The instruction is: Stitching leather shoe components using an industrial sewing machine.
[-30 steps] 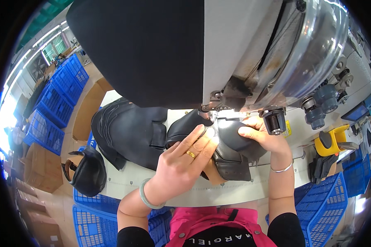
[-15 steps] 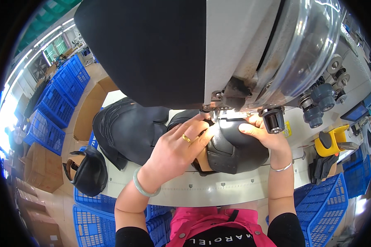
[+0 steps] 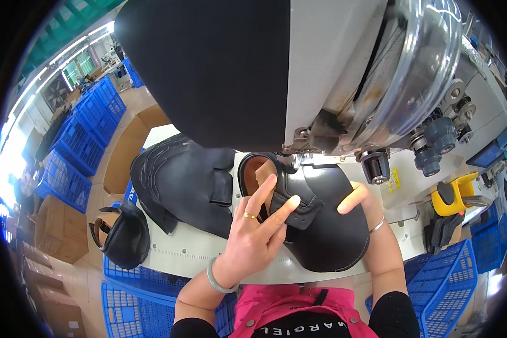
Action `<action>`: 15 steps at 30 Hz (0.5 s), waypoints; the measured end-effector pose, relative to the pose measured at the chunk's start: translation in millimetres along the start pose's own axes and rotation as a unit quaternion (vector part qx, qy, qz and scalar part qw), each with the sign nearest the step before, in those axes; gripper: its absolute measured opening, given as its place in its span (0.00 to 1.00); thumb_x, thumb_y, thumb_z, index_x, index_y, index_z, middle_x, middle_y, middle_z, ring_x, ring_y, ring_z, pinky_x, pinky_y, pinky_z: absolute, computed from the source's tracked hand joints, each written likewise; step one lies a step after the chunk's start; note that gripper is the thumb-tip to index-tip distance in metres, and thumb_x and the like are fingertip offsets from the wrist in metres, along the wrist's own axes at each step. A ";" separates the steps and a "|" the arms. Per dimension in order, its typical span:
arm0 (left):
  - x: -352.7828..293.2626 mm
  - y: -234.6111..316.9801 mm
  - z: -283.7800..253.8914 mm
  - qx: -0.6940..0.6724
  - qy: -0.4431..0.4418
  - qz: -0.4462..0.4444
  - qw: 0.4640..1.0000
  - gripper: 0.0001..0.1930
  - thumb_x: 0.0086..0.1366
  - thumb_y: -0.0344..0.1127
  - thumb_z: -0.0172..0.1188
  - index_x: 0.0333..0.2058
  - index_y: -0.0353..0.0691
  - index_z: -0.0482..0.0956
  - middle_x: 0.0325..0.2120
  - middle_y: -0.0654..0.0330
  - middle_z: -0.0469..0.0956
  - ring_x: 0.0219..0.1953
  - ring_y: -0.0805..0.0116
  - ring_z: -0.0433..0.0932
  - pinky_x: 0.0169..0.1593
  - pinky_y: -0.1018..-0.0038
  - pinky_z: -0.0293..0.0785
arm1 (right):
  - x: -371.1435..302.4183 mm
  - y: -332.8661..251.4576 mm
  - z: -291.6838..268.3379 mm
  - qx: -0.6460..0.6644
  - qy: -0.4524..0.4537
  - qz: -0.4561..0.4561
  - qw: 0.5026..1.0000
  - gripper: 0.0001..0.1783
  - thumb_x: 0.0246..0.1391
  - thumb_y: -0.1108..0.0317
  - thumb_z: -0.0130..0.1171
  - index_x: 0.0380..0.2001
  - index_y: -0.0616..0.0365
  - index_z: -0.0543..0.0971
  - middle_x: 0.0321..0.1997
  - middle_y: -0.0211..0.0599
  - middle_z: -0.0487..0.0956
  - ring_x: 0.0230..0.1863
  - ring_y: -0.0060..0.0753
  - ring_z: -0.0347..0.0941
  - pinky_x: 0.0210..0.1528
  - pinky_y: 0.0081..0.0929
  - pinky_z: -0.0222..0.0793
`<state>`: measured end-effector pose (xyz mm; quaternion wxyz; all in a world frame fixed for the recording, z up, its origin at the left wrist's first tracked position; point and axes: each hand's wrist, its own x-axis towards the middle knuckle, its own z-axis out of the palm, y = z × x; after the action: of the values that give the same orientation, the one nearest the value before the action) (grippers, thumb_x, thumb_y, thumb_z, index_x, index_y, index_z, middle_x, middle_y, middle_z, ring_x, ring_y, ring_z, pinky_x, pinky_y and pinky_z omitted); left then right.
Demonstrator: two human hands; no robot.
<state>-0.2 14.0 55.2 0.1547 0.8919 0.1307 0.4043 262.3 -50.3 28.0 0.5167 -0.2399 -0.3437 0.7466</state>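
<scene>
A black leather shoe upper (image 3: 335, 239) with a tan-lined opening lies on the pale bed of a sewing machine (image 3: 315, 121), close under its needle area. My left hand (image 3: 250, 245) is over its left side. Two of its fingers are spread apart, one by the tan lining and the other on a strap-like tab (image 3: 304, 214). My right hand (image 3: 361, 204) grips the upper's right edge, thumb on top; its other fingers are hidden beneath the leather. Left of my left hand lies a stack of flat black leather pieces (image 3: 180, 174).
Another black upper (image 3: 124, 239) with tan lining hangs at the table's left edge. Blue crates (image 3: 132, 310) stand below the table and along the left aisle, near cardboard boxes (image 3: 53, 228). At right are a yellow holder (image 3: 459, 194) and thread tension knobs (image 3: 439, 135).
The upper has come toward me and turned, showing its tan-lined opening. My left hand has shifted right and down, its fingers spreading. My right hand has moved down along the edge.
</scene>
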 end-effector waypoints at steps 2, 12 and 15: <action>2.4 -0.4 -2.4 0.015 0.006 0.023 1.000 0.27 0.47 0.23 0.62 0.50 0.42 0.80 0.60 0.41 0.63 0.38 0.54 0.71 0.45 0.65 0.69 | 1.2 4.5 4.3 0.009 -0.001 -0.008 1.000 0.44 0.30 0.77 0.61 0.59 0.73 0.66 0.57 0.54 0.74 0.57 0.48 0.72 0.63 0.38 0.63; 31.1 -6.8 -27.4 -0.028 -0.023 0.018 0.999 0.22 0.47 0.21 0.58 0.43 0.40 0.84 0.54 0.41 0.72 0.38 0.54 0.73 0.47 0.66 0.72 | 5.4 21.0 27.2 0.044 0.033 -0.062 0.997 0.38 0.36 0.74 0.60 0.56 0.73 0.68 0.52 0.55 0.77 0.50 0.47 0.77 0.55 0.38 0.73; 44.1 -13.2 -37.6 -0.030 -0.048 0.035 0.998 0.21 0.48 0.21 0.57 0.43 0.39 0.84 0.54 0.41 0.72 0.40 0.52 0.73 0.48 0.64 0.71 | 4.4 28.2 31.6 0.042 0.073 -0.074 0.994 0.34 0.38 0.74 0.60 0.54 0.73 0.70 0.49 0.53 0.78 0.48 0.45 0.78 0.52 0.36 0.75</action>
<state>-2.1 48.3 103.8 0.1730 0.9095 0.0793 0.3695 221.1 -61.0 27.0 0.6037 -0.2460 -0.2900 0.7007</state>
